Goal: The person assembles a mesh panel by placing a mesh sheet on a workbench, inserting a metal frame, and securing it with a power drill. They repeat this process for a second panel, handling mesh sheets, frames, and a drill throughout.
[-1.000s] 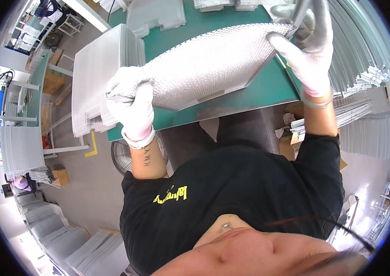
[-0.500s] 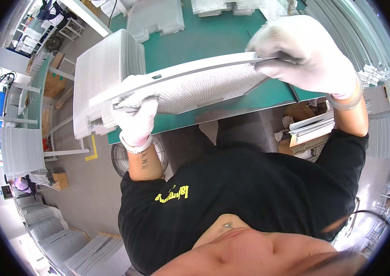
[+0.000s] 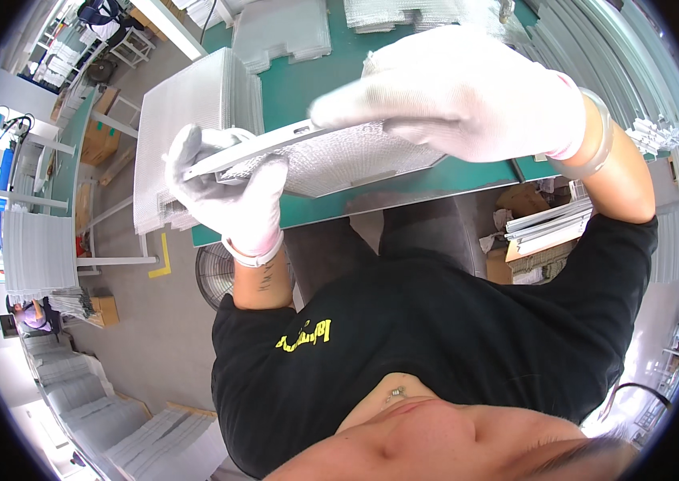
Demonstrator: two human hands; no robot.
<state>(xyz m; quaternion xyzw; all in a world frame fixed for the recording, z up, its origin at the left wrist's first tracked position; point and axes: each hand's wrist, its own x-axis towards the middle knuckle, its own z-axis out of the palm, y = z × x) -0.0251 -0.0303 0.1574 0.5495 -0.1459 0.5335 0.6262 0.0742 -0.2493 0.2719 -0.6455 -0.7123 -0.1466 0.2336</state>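
Observation:
A silver metal mesh panel is tilted above the green table, with a pale slotted frame strip along its upper edge. White-gloved, my left hand grips the panel's left corner, its thumb on the near face and its fingers around the strip's end. My right hand, also gloved, is closed over the strip and the panel's right part, its fingers stretched along the strip toward the left. It hides the right end of both.
A stack of mesh sheets stands at the table's left, with more mesh sheets at the back. Long pale strips lie at the far right. Below the table are a box of strips and a fan.
My right hand has slid left along the strip, toward the middle of the panel. My left hand has shifted slightly, with its fingers loosened and spread around the corner.

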